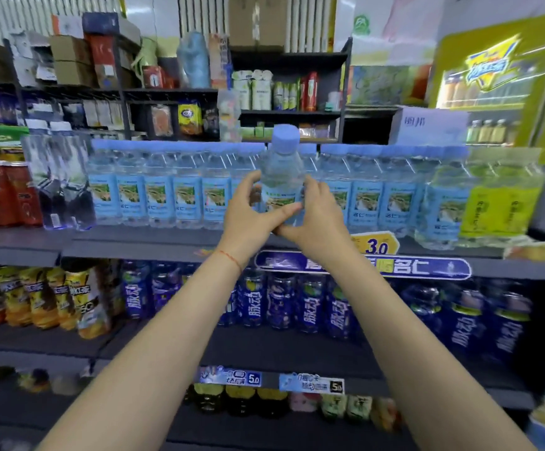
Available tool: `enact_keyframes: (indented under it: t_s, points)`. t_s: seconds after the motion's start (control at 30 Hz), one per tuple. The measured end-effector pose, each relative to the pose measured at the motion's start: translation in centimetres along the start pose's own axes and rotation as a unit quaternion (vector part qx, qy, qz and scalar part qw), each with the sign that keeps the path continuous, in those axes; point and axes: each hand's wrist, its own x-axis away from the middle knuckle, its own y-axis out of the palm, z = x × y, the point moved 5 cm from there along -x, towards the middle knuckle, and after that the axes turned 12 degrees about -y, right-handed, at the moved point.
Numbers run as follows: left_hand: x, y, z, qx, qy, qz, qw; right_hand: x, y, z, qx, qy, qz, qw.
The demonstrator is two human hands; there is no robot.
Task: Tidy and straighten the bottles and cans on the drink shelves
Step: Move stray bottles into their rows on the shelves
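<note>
A clear water bottle (282, 172) with a pale blue cap and blue label stands upright, raised a little above its row. My left hand (251, 211) grips its left side, thumb across the front of the label. My right hand (316, 216) wraps the bottle's right side and base. Behind it runs a long row of matching blue-label water bottles (173, 190) along the top shelf (141, 244). At the right end of that row stand yellow-label bottles (502, 203).
Red cans (14, 193) and dark-liquid bottles (63, 190) fill the shelf's left end. The shelf below holds yellow bottles (53, 297) and dark blue bottles (303, 307). A lit yellow drinks fridge (499, 83) stands at the right. Price tags (373, 245) hang on the shelf edges.
</note>
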Motion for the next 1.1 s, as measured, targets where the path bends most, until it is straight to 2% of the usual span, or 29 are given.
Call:
enact_keyframes:
  t_s: [0.1,0.23,0.3,0.37,0.53,0.63,0.8,1.1]
  points:
    - [0.5,4.9,1.4,0.012,0.008,0.009,1.000,1.7,-4.5,3.8,0.012,-0.009,-0.017,1.000]
    - [0.7,10.4,3.5,0.005,0.024,0.013,1.000,3.8,-7.8,8.7,0.005,0.013,-0.115,0.993]
    - [0.8,12.7,4.2,-0.007,0.024,0.017,1.000,4.7,-9.2,10.1,-0.011,0.017,-0.121,0.992]
    - [0.8,14.4,4.5,-0.016,0.011,0.008,1.000,5.3,-10.7,10.9,-0.019,0.017,-0.075,0.997]
    - [0.1,18.2,5.3,-0.072,-0.015,-0.005,0.997,6.0,-15.7,13.2,-0.025,-0.032,0.113,0.993]
    - [-0.1,19.9,5.0,-0.113,-0.028,-0.013,0.993,6.5,-17.3,14.3,0.007,-0.024,0.165,0.986]
    - [0.7,22.3,4.8,-0.201,-0.052,-0.034,0.978,7.4,-17.2,16.6,0.088,0.015,0.163,0.983]
    - [1.1,23.1,5.0,-0.290,-0.049,-0.039,0.955,7.9,-16.6,17.5,0.124,0.034,0.153,0.980]
